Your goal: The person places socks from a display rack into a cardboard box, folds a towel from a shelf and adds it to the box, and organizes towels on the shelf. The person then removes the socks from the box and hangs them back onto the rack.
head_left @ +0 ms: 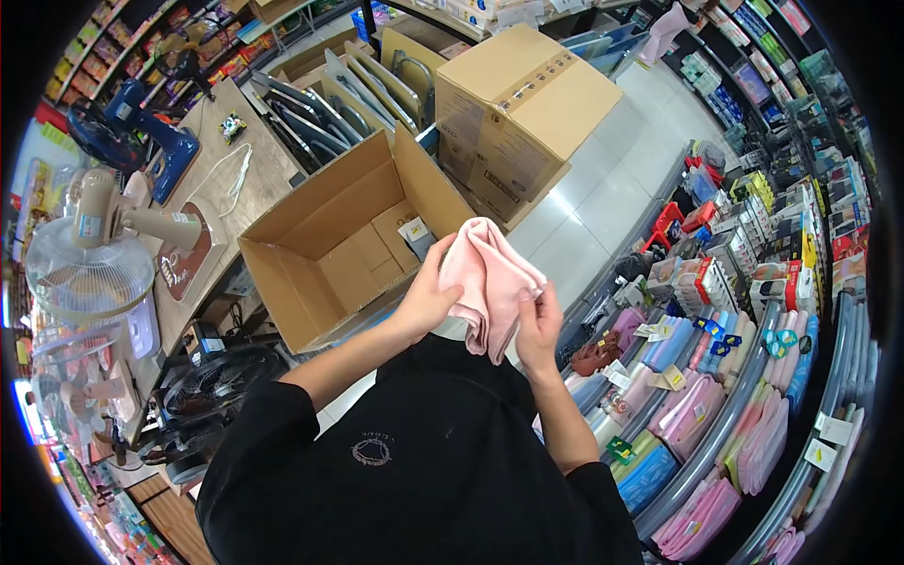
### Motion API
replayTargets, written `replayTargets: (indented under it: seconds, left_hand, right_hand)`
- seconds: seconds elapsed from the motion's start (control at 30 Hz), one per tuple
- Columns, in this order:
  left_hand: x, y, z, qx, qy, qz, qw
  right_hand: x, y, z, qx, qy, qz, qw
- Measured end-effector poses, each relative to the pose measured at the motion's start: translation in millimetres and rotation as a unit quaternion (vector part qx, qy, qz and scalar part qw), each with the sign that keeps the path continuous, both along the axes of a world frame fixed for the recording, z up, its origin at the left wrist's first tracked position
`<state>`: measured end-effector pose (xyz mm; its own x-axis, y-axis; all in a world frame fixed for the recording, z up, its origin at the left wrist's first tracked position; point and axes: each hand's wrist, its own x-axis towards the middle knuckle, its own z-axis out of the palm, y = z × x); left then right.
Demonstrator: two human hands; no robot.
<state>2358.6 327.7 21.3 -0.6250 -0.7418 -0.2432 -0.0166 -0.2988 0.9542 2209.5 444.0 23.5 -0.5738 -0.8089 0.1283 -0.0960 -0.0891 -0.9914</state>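
Note:
A pink cloth (485,278), partly folded and hanging in soft creases, is held up in front of my chest. My left hand (428,299) grips its left side, thumb over the fabric. At the cloth's right edge, my right hand (539,325) pinches a corner between thumb and fingers. Just beyond my left hand stands an open cardboard box (320,250). Inside it, near the right wall, lies a small grey and white item (414,235) whose kind I cannot make out.
A large taped carton (518,104) stands behind the open box. On the left, a wooden table (212,141) bears a blue fan (155,137) and a beige fan (94,235). Folding chairs (372,85) lean at the back. Racks of packaged goods (697,405) line the right side.

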Motion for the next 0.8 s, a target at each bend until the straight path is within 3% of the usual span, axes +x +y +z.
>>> replayTargets:
  seconds: [0.07,0.2,0.27,0.4,0.6,0.73,0.8]
  left_hand:
    - [3,4,-1,-0.069,-0.014,-0.026,0.997]
    - [5,20,9,-0.145,-0.073,-0.01,0.987]
    - [8,25,7,-0.297,-0.138,-0.013,0.945]
    - [18,23,18,-0.305,-0.142,-0.103,0.936]
    - [56,5,15,-0.518,-0.204,-0.156,0.816]
    - [69,-20,62,-0.552,-0.198,-0.133,0.799]
    - [78,-33,76,-0.417,-0.22,-0.115,0.874]
  right_hand:
    - [-15,3,12,-0.041,-0.072,-0.027,0.996]
    - [-44,16,19,-0.066,-0.021,-0.052,0.996]
    - [-57,21,23,-0.084,0.008,-0.064,0.994]
    - [-88,32,24,-0.093,0.051,-0.08,0.991]
    - [-128,36,21,-0.113,0.073,-0.039,0.99]
    - [-140,34,28,-0.104,0.092,-0.001,0.99]
    - [-142,28,31,-0.076,0.102,-0.014,0.992]
